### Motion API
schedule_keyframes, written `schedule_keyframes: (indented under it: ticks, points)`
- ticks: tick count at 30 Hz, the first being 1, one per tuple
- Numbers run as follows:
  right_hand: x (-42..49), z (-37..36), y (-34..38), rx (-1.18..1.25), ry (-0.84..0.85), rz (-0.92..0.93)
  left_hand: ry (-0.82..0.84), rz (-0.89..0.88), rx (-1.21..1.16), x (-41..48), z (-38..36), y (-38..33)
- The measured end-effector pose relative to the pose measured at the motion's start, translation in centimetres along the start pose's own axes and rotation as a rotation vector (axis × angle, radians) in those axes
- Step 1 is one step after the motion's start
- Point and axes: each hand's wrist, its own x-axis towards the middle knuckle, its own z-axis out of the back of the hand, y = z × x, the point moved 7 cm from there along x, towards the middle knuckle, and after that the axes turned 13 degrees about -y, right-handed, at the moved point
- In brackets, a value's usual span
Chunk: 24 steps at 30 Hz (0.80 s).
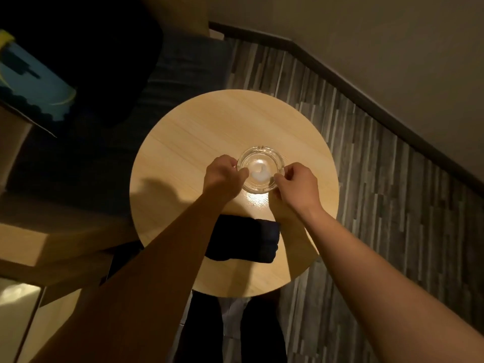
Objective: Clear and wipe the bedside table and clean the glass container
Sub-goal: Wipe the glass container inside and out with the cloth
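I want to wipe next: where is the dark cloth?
Head view: the dark cloth lies on the round table near its front edge, nearer the person than the glass container.

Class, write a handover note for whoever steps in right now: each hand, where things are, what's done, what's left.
Left hand pinches the left rim of the glass container; right hand pinches its right rim.
The container is at the middle of the table; a folded dark cloth lies nearer the person.
Only these two show on the table, so clearing looks done; wiping cannot be judged.
Left: clean the container.
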Motion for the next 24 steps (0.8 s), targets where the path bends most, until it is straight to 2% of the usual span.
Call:
schedule_keyframes:
  ticks: [3,6,8,11,14,16,19,20,24]
  points:
    - [-0.2,0.0,0.3,-0.037,-0.047,0.019,-0.012,-0.032,0.04,0.0,0.0,-0.3]
    - [-1.4,0.7,0.9,0.016,-0.077,0.041,0.024,0.001,-0.017,-0.9,0.8,0.0]
    - [-2.9,1.2,1.0,0.076,-0.059,0.04,0.054,0.063,-0.183,-2.2,1.7,1.0]
    - [-5.4,1.5,1.3,0.171,0.001,0.048,0.081,0.238,-0.57,-5.1,3.4,2.7]
    - [-7.5,1.3,0.9,0.276,0.11,0.039,0.028,0.298,-0.702,-7.6,5.5,4.8]
    - [-8.1,0.8,-0.3,0.097,0.144,0.141,-0.011,0.337,-0.789,-8.5,6.6,6.5]
    - [-9.3,-0.9,-2.0,-0.419,0.246,0.405,-0.063,0.378,-0.843,-9.3,8.3,8.1]
    - [-9.6,-1.4,-2.4,-0.52,0.265,0.446,-0.07,0.378,-0.852,-9.5,8.8,8.3]
    - [-10.2,-2.2,-2.2,-0.651,0.283,0.48,-0.064,0.386,-0.907,-10.6,10.4,7.9]
